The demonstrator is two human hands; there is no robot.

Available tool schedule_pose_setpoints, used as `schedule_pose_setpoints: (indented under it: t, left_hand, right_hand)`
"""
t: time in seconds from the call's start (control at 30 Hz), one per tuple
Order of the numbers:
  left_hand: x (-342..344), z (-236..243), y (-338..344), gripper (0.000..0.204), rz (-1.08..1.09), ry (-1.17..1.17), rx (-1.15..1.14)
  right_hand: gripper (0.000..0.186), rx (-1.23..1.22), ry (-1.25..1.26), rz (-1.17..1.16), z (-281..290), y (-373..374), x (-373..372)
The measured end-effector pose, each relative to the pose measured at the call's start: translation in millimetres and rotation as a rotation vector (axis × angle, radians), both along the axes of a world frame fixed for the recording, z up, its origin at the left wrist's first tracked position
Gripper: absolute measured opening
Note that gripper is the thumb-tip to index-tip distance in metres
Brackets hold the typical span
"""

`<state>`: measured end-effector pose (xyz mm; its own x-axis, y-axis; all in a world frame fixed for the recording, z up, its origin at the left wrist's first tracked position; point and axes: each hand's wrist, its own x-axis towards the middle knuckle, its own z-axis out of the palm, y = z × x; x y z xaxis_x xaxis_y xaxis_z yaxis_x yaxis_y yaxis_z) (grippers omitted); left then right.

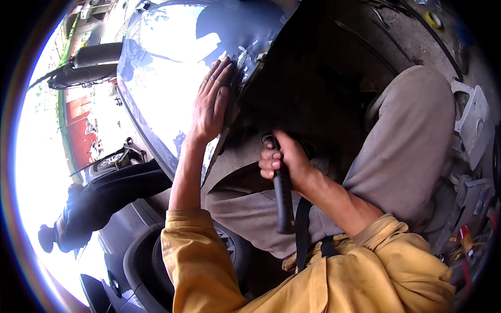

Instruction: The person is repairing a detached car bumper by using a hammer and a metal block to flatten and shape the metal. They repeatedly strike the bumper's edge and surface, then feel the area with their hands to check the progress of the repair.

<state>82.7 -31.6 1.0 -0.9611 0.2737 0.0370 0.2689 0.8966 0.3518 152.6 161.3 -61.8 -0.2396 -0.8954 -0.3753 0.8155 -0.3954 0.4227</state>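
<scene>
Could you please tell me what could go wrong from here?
The bare left hand lies on the glossy, reflective car panel close to its edge, which might scratch it. The bare right hand grips a long, black, rod-like handle; if this slipped, it could perhaps knock the leg in greyish-brown cloth trousers close by.

Harsh daylight flooded in from the left, washing out that side and throwing white glare across the glossy panel (164, 65). Deep shadow filled the space to its right. Fisheye distortion bent straight edges near the black rim.
</scene>
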Motion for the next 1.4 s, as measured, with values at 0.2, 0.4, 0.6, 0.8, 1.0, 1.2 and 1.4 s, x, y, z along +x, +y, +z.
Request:
schedule_pose_setpoints:
  t: [0.2,0.4,0.6,0.8,1.0,1.2,1.4]
  left_hand:
    - [-2.2,-7.7,-12.9,0.046,-0.097,0.008,0.035]
    - [-5.3,-0.7,-20.5,0.044,-0.15,0.01,0.059]
    - [-13.4,5.2,-30.2,0.043,-0.116,0.033,0.244]
    - [-1.9,0.5,-19.0,0.042,-0.065,-0.043,0.094]
    - [-2.1,-0.2,-17.5,0.043,-0.098,-0.006,0.095]
    - [-4.0,9.2,-15.7,0.052,-0.052,-0.06,-0.142]
    - [7.4,-4.3,-2.6,0.051,0.114,0.036,-0.02]
  right_hand:
    - [0.037,0.079,0.016,0.18,21.8,1.7,-6.7]
    - [0.037,0.143,-0.121,0.197,-8.7,0.3,0.5]
    - [0.038,-0.165,0.085,0.133,17.4,0.7,-11.2]
    - [0.033,0.094,-0.087,0.122,-6.7,-7.0,-1.4]
    - [0.031,0.389,-0.155,0.018,-19.8,-4.5,-1.1]
    - [0.03,0.316,-0.034,-0.014,-15.0,-1.7,-4.8]
    - [0.031,0.252,0.053,0.047,-2.6,-0.7,-6.5]
